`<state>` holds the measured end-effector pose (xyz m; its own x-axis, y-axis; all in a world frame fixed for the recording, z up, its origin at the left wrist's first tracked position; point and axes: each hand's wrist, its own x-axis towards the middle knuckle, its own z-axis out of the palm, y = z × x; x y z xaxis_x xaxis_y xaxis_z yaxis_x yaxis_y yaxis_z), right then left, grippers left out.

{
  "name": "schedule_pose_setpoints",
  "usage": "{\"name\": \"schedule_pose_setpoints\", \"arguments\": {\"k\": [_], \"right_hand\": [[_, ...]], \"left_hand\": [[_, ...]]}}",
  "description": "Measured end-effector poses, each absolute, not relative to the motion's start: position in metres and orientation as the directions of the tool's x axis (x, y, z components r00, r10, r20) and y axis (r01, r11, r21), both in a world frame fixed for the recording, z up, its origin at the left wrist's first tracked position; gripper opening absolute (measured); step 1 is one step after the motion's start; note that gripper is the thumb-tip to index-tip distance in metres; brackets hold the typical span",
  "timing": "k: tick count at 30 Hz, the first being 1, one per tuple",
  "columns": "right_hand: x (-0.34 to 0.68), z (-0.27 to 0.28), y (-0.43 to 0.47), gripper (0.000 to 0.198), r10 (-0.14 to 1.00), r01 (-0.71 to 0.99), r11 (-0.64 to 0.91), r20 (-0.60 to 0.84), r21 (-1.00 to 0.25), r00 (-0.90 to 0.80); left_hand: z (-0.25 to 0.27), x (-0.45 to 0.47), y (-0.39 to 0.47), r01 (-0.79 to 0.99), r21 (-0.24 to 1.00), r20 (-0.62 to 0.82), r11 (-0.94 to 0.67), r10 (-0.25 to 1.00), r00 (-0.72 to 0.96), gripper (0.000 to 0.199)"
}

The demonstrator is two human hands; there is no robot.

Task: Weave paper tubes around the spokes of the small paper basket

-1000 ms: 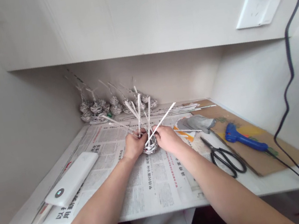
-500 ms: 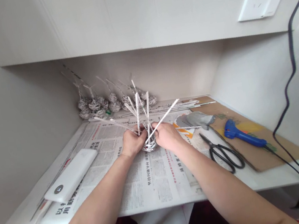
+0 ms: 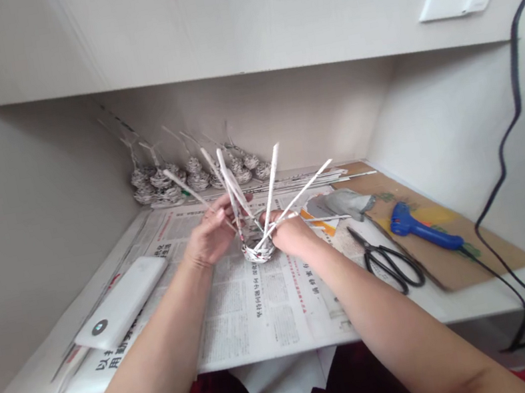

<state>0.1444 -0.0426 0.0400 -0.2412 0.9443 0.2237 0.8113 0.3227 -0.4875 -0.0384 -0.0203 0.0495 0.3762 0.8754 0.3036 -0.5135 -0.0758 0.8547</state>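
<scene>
A small woven paper basket (image 3: 259, 252), made of rolled newspaper strips, sits above the newspaper sheet. Several pale paper rods (image 3: 271, 185) fan up and outward from its rim. My left hand (image 3: 208, 236) is at the basket's left side, its fingers apart and reaching behind the upright rods; one rod slants across near the thumb. My right hand (image 3: 292, 232) is closed on the right rim of the basket, fingertips partly hidden by rods. Another thin paper rod (image 3: 330, 218) sticks out to the right behind this hand.
Finished woven paper gourd shapes (image 3: 166, 185) line the back wall, with loose paper rods (image 3: 310, 179) before them. To the right are black scissors (image 3: 388, 262), a grey glove (image 3: 352, 203), and a blue glue gun (image 3: 424, 232) on cardboard (image 3: 492, 261). A white power bank (image 3: 123, 302) lies left on newspaper (image 3: 234, 323).
My left hand has loosened from the basket and drawn left, its fingers spreading. The upright rods now lean wider apart. My right hand stays at the rim; the whole view has shifted slightly.
</scene>
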Motion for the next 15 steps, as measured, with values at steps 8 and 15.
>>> {"name": "schedule_pose_setpoints", "arguments": {"k": [8,15], "right_hand": [[0.144,0.041,-0.043,0.022,0.947,0.798,0.308,0.249,-0.519,-0.203],[0.143,0.039,-0.046,0.023,0.956,0.77,0.282,0.236,-0.572,-0.175]], "left_hand": [[0.029,-0.042,0.0,-0.165,0.986,0.089,-0.028,0.923,0.374,0.049],[0.022,-0.049,0.004,0.047,0.994,0.061,-0.098,0.86,0.507,0.035]]}}
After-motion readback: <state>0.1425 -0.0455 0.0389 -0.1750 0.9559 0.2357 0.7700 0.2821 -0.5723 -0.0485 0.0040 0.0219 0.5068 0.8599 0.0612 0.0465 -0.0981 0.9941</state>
